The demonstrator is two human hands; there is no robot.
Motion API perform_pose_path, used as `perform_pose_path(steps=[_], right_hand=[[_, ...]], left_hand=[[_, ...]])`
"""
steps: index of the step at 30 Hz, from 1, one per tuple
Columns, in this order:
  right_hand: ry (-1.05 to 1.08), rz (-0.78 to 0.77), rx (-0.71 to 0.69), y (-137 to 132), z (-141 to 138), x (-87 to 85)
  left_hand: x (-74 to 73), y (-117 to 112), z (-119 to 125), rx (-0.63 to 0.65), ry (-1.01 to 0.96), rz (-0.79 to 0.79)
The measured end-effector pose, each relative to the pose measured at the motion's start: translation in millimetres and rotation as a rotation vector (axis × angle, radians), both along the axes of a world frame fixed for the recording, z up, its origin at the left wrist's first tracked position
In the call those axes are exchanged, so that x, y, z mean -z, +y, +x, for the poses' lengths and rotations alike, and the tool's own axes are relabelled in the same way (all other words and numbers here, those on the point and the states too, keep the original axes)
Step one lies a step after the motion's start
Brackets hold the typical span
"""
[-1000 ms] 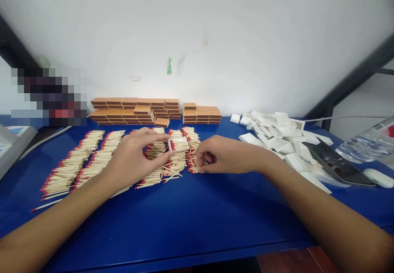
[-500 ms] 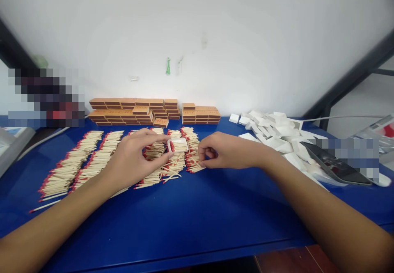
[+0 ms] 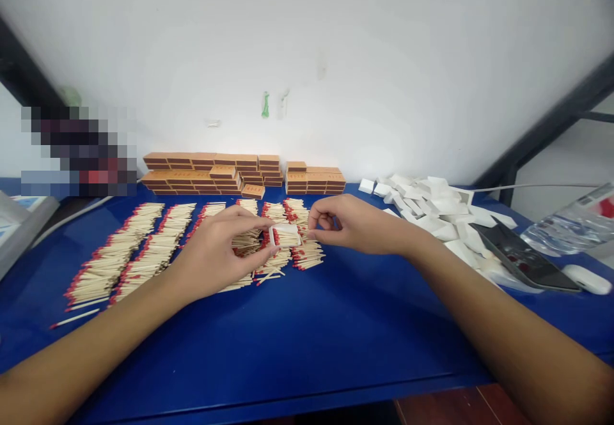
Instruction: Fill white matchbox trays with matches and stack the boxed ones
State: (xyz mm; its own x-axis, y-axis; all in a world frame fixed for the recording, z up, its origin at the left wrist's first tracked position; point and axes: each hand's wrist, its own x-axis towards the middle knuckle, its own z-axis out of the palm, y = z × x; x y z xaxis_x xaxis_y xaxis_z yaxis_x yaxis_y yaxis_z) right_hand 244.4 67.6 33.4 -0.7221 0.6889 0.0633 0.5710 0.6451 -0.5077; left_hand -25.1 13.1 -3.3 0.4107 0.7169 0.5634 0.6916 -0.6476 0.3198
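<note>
My left hand [image 3: 225, 246] grips a white matchbox tray [image 3: 290, 243] between thumb and fingers, above the rows of matches. Several red-headed matches [image 3: 286, 236] lie inside the tray. Just to the right of it, my right hand [image 3: 336, 224] is closed in a pinch, over the rightmost row of loose matches [image 3: 307, 260]. What its fingertips hold, if anything, is hidden among the matches behind. Further rows of matches [image 3: 144, 262] lie to the left, partly covered by my left hand and forearm.
Orange-topped matchboxes [image 3: 192, 176] are stacked against the wall, with a smaller stack [image 3: 315, 179] beside them. At right lie a heap of white trays [image 3: 432, 204], a phone [image 3: 532, 255], a white mouse [image 3: 586, 279] and a clear plastic bottle [image 3: 566, 227]. The blue table [image 3: 288, 348] carries everything.
The tray in my left hand has moved slightly right and down. My right hand has risen a little, its fingers still pinched, and is nearer the tray.
</note>
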Motion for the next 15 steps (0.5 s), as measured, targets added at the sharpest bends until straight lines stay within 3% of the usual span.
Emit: perform_pose_path(steps=[15], right_hand=[[0.063, 0.183, -0.048, -19, -20, 6.5]], left_hand=[[-0.6, -8, 7, 0.078, -0.058, -0.019]])
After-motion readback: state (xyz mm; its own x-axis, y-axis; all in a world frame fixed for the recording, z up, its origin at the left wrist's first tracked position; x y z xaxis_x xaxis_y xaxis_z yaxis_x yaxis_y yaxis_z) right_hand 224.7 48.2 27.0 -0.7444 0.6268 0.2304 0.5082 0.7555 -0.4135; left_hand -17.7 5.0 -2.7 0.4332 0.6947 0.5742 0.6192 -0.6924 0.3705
